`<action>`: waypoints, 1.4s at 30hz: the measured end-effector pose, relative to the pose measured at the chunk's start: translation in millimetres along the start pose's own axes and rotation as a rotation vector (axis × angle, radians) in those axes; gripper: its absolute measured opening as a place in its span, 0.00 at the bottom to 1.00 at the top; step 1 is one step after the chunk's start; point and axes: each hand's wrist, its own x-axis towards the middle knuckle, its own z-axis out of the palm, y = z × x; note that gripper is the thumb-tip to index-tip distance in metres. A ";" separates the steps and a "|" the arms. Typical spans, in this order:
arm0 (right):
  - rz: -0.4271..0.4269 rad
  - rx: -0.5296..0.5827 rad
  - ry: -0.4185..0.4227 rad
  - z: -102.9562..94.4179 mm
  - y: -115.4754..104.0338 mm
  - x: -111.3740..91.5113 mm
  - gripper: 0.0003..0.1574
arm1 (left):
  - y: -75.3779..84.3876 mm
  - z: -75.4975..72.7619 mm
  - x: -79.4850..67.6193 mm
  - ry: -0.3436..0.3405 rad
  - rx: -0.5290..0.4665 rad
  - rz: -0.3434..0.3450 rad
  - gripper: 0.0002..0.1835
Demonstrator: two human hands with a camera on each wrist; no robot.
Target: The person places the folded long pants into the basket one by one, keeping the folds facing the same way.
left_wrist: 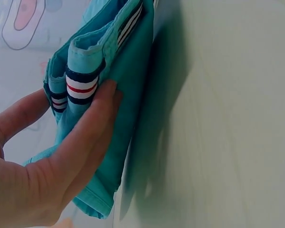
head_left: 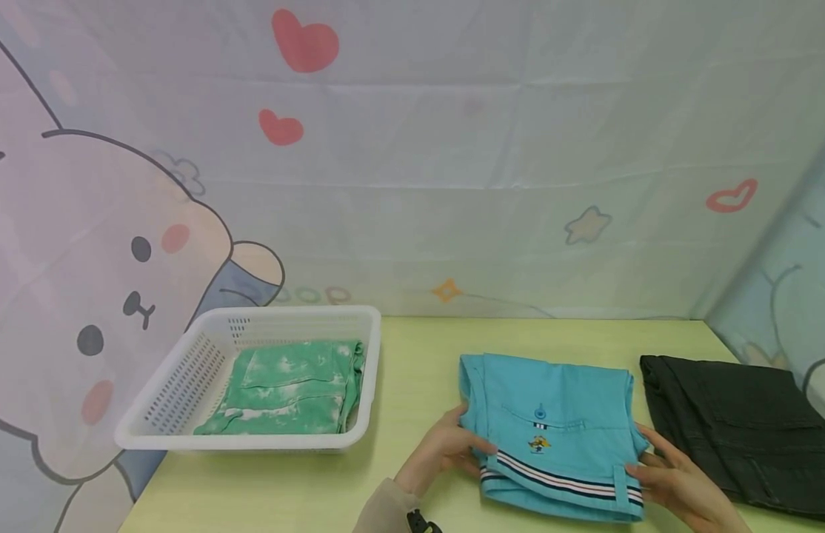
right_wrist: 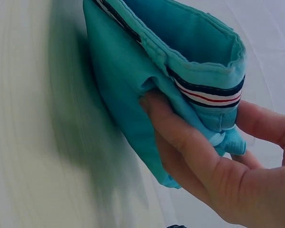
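Observation:
Folded turquoise pants (head_left: pixel 552 422) with a striped waistband are held between both hands in the head view. At their left side my left hand (head_left: pixel 446 448) pinches the edge, thumb on top and fingers beneath. My right hand (head_left: pixel 682 477) grips the opposite side near a belt loop. In the left wrist view, the pants (left_wrist: pixel 128 90) are tilted above the table with a shadow beside them, and the left thumb and fingers close on the waistband. From the right wrist, the waistband of the pants (right_wrist: pixel 213 90) gapes while the right fingers (right_wrist: pixel 180 137) support the underside.
A white plastic basket (head_left: pixel 252 443) at the left holds folded green mottled pants (head_left: pixel 292 392). Folded black pants (head_left: pixel 752 429) lie right of my right hand. Behind the pale yellow table (head_left: pixel 412 370) hangs a cartoon-printed curtain (head_left: pixel 419 148).

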 end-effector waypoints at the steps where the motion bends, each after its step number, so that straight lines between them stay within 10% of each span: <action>1: 0.000 -0.007 0.007 0.4 -0.1 0.4 0.53 | 0.2 -0.7 -0.5 -0.002 0.000 0.004 0.50; 42: -0.033 -0.097 0.106 19.1 -8.4 -1.0 0.50 | 19.0 -9.8 -30.2 0.035 -0.043 0.135 0.49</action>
